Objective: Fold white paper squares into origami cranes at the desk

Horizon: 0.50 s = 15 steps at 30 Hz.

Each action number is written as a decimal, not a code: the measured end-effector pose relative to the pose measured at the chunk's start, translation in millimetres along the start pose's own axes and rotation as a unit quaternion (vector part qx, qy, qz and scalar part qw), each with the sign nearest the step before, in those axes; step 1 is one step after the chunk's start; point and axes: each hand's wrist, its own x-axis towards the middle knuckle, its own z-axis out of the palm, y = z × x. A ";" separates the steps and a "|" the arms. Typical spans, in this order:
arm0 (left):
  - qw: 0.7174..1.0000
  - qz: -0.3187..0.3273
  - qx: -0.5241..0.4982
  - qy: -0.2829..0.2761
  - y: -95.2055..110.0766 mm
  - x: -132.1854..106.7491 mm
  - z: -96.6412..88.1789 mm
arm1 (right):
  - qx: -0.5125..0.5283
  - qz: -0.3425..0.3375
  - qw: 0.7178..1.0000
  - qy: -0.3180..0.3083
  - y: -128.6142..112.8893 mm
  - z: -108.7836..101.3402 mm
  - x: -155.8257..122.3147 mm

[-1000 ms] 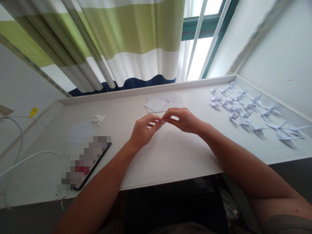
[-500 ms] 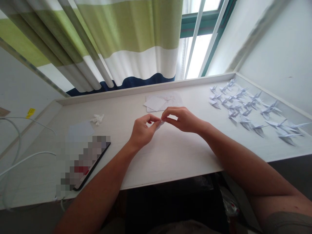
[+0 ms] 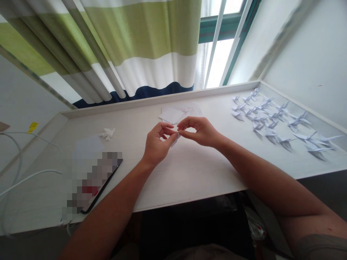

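A small piece of white folded paper is pinched between my two hands above the middle of the desk. My left hand grips it between thumb and fingers, with a white corner showing below the thumb. My right hand pinches the paper's upper end, thumb against fingertips. The fingers hide most of the paper, so its folded shape is unclear. Beyond my hands, sheets of paper with faint markings and a blank piece on top lie on the desk.
Several white paper cranes stand in a group at the right. A crumpled tissue, a blank sheet and a pixelated dark-edged device lie at the left. White cables cross the left side. A raised rim runs along the back.
The fingers of my left hand have lifted and spread a little, showing more of the folded paper below the thumb. Both hands keep their pinch, and the view has shifted slightly.
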 end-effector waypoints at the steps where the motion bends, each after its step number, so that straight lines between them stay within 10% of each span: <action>1: 1.000 -0.001 -0.001 0.001 0.0 -0.1 -0.3 | 0.008 0.007 1.000 -0.005 -0.4 0.4 0.3; 15: 0.999 -0.014 -0.015 0.027 -0.3 -1.8 -0.4 | 0.023 -0.007 0.999 -0.022 -4.0 0.1 1.2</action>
